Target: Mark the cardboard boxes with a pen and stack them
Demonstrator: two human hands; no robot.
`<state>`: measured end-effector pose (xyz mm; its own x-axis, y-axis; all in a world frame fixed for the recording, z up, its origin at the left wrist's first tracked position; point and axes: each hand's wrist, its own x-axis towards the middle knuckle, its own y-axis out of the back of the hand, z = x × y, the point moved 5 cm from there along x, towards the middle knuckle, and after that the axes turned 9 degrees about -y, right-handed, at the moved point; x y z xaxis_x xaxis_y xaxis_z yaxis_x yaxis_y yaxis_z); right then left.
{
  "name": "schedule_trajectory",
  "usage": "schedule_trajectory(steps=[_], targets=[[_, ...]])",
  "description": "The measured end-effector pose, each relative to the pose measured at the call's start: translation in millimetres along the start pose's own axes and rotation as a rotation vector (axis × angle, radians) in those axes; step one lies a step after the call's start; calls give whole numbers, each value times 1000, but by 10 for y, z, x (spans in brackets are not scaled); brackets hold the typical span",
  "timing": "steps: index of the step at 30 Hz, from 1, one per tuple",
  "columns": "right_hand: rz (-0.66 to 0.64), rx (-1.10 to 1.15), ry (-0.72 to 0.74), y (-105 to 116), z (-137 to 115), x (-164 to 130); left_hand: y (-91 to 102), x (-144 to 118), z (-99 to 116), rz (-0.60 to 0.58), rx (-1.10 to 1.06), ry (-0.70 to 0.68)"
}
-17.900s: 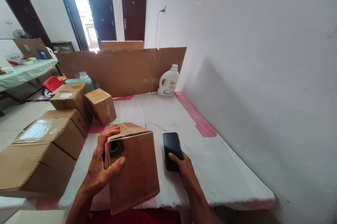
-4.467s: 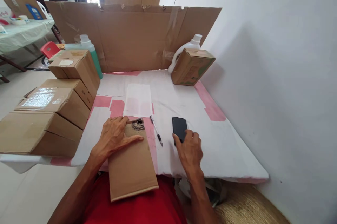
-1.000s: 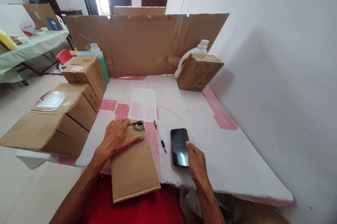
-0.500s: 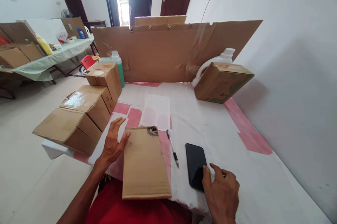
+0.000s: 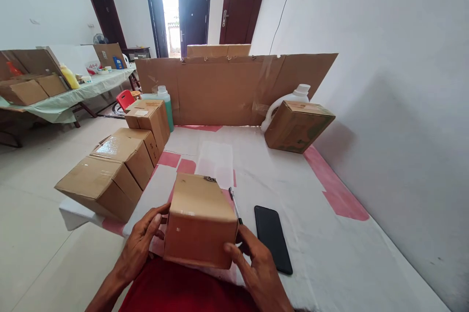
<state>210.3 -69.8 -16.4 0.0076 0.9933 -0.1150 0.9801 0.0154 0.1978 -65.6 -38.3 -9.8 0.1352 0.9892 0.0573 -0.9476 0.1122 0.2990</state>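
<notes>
Cardboard box (image 5: pixel 200 219) lengthwise away from person

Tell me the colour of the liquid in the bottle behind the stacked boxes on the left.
Green, under a white cap; the bottle shows best, and only, in the head view.

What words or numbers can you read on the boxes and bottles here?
None can be read.
Held cardboard box, between left hand and right hand: no print visible.
White label on the far box: too small to read.
Green print on the right box: blurred.
Red and blue packages on the side table: too small.
</notes>
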Motion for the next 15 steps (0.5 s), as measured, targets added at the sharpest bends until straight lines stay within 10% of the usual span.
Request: schedule_trajectory(steps=[4,11,15], targets=[[52,77,120,17,-251,421,71,326,24,75,-43,-96],[5,132,69,-397,220,1005,-276,636,-468,198,-214,-70],[215,144,71,-96,239,1132,-624,850,-248,114,-163,-203]])
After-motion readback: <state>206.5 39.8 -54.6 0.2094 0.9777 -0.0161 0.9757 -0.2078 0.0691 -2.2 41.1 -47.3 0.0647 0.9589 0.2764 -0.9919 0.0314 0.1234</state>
